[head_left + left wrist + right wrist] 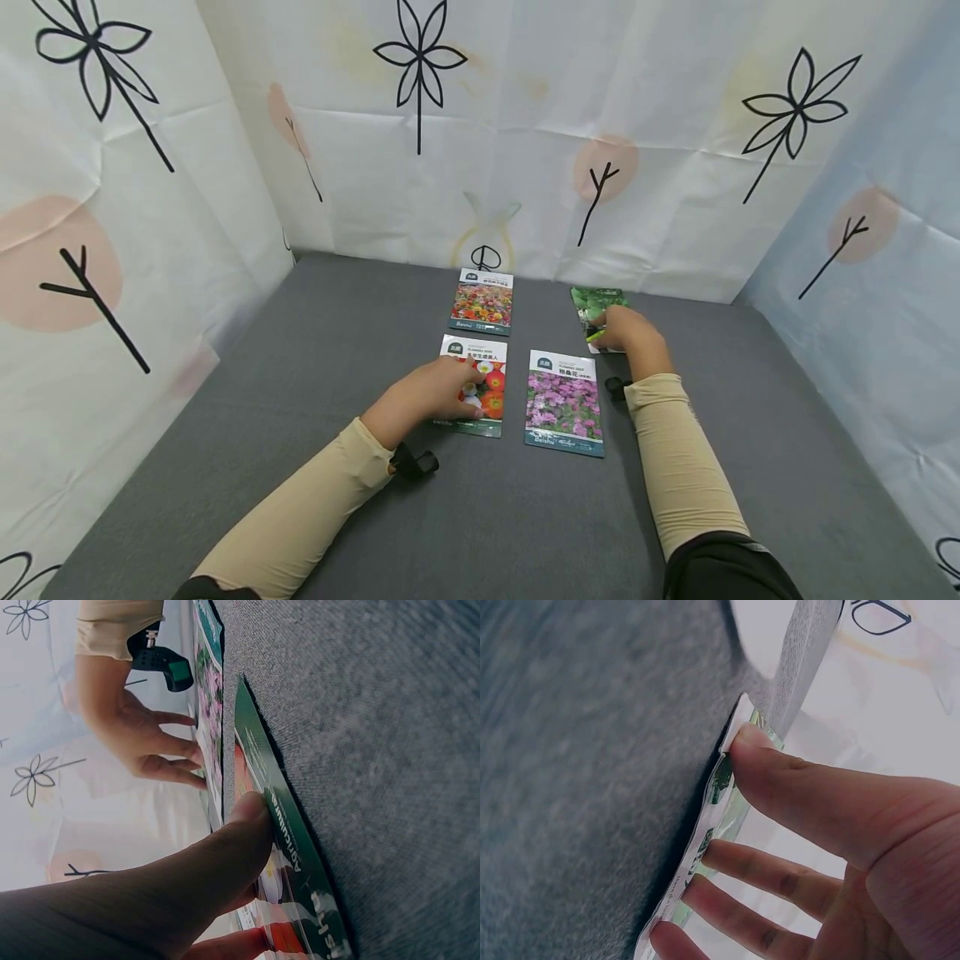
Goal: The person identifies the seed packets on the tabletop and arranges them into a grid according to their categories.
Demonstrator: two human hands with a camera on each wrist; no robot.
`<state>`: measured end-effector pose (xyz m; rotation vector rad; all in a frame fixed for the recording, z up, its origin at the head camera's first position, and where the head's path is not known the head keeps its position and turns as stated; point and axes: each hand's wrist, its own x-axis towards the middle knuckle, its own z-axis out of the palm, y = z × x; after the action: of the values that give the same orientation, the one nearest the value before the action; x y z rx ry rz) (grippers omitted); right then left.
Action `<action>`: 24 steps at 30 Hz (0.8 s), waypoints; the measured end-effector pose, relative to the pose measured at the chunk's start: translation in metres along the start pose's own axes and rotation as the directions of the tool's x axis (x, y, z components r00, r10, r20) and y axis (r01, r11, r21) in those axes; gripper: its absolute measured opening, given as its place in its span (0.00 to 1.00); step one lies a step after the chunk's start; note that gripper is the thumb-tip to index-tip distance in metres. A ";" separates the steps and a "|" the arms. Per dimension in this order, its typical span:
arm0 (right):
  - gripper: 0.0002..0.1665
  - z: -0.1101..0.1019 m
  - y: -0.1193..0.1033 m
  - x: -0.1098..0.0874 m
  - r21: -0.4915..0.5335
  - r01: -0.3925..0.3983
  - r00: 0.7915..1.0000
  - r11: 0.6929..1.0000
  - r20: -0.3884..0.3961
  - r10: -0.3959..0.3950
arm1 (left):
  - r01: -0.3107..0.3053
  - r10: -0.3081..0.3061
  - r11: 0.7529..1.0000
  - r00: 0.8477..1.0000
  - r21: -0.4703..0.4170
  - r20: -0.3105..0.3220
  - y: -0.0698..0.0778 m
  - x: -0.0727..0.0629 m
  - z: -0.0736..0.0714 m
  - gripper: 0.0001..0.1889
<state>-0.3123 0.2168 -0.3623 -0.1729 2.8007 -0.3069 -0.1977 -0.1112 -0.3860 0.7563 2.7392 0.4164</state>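
Note:
My left hand (431,393) rests on a seed packet with red, orange and white flowers (492,398), its thumb lying on the printed front. In the left wrist view that packet's dark green lower band (289,825) runs past the thumb. At the far right, my right hand (632,332) touches a green leafy packet (598,300) and covers part of it. The right wrist view shows the thumb and spread fingers (776,881) with their tips on the face of this packet (718,784), which lies on the grey cloth.
Between my forearms lies a pink-flower seed packet (564,402). Behind the left hand is another packet with mixed flowers (482,302). All lie on a grey cloth-covered table (360,333), bounded by white printed curtains (517,83) at the back and sides.

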 end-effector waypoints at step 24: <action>0.32 0.005 -0.022 0.004 0.001 0.029 0.999 1.000 -0.015 -0.029 | -0.032 0.032 0.999 0.999 0.014 -0.018 -0.002 0.001 0.000 0.28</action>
<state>-0.3124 0.1937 -0.3634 -0.2124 2.8150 -0.3184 -0.1990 -0.1120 -0.3869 0.8046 2.7531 0.4130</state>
